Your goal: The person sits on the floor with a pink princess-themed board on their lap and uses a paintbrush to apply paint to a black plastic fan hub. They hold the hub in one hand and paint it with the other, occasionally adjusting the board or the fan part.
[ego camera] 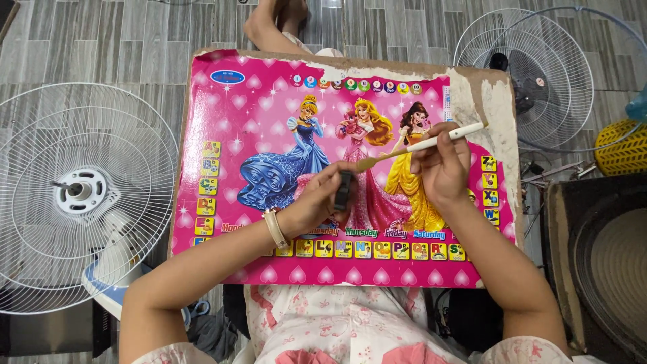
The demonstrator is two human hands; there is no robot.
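Note:
My left hand [322, 197] is closed around a small dark rectangular part [343, 189], held upright over a pink picture board [256, 114] on my lap. My right hand [441, 165] grips a thin white-handled brush [451, 135]. Its yellowish tip [367, 163] points left and reaches just above the dark part. A pale band sits on my left wrist [275, 228]. The board shows cartoon princesses, letter squares and hearts, and its top right corner is torn down to brown card.
A white fan grille with motor hub [81, 192] lies on the floor at left. More wire fan guards [539, 74] stand at upper right, by a yellow basket [623, 149]. A dark fan housing [600, 256] sits at right. Someone's bare foot [269, 23] is beyond the board.

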